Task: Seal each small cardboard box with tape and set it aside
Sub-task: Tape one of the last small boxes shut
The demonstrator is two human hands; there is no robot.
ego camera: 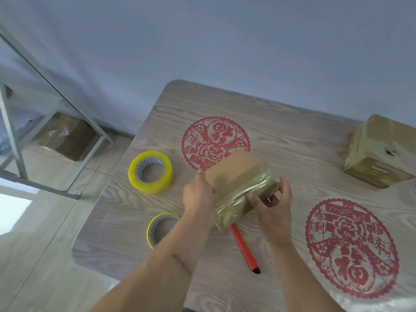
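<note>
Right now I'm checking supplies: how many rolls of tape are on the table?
2. One full tape roll lies left of the box; a thinner roll lies nearer, partly under the left forearm. Others may be hidden.

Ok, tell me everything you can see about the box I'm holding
The box is small, brown cardboard, its near end and side wrapped in glossy clear tape that looks wrinkled. It is closed and tilted, held above the table in the middle. The left hand presses its left side; the right hand grips its right end, thumb on the taped face. Its near corner hides one end of the red cutter.
</note>
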